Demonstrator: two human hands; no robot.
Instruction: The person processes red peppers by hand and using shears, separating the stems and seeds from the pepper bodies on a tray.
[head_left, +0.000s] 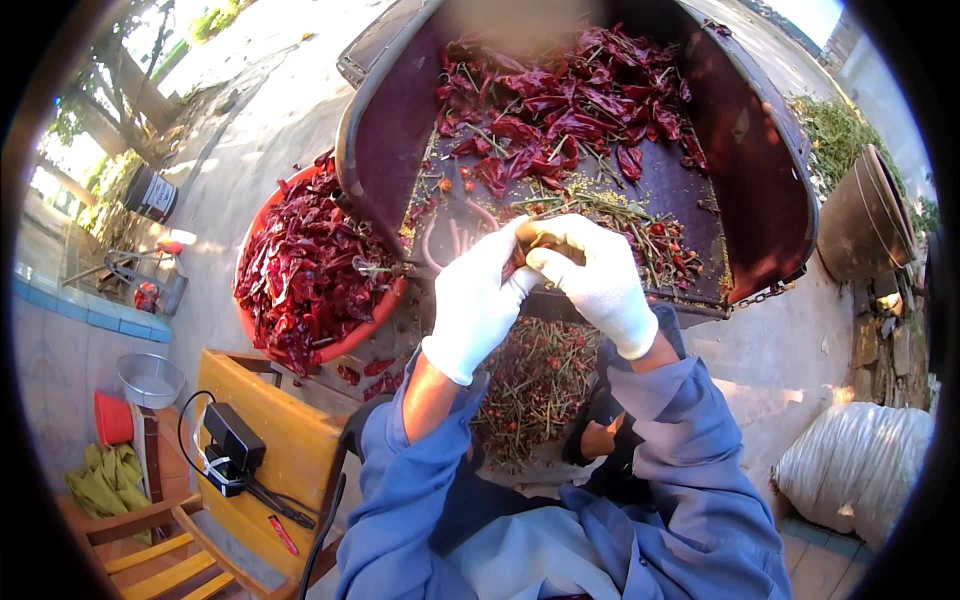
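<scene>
My left hand (474, 300) and my right hand (604, 277), both in white knit gloves, meet over the near edge of a dark red metal cart bed (750, 165). Pinched between their fingertips is a small reddish-brown dried chili pepper (519, 259), mostly hidden by the gloves. Just beyond my left hand, scissors (457, 236) with pinkish handles lie on the bed. A heap of dried red chili peppers (555, 97) covers its far part. Closer to my right hand are cut stems, caps and yellow seeds (645, 232).
To the left stands a red basin (375, 319) heaped with dried chilies. Stems and caps pile up (532, 390) on the ground between my legs. A wooden chair (300, 420) bears a black device with cables. Brown buckets (862, 217) and a white sack (855, 465) are on the right.
</scene>
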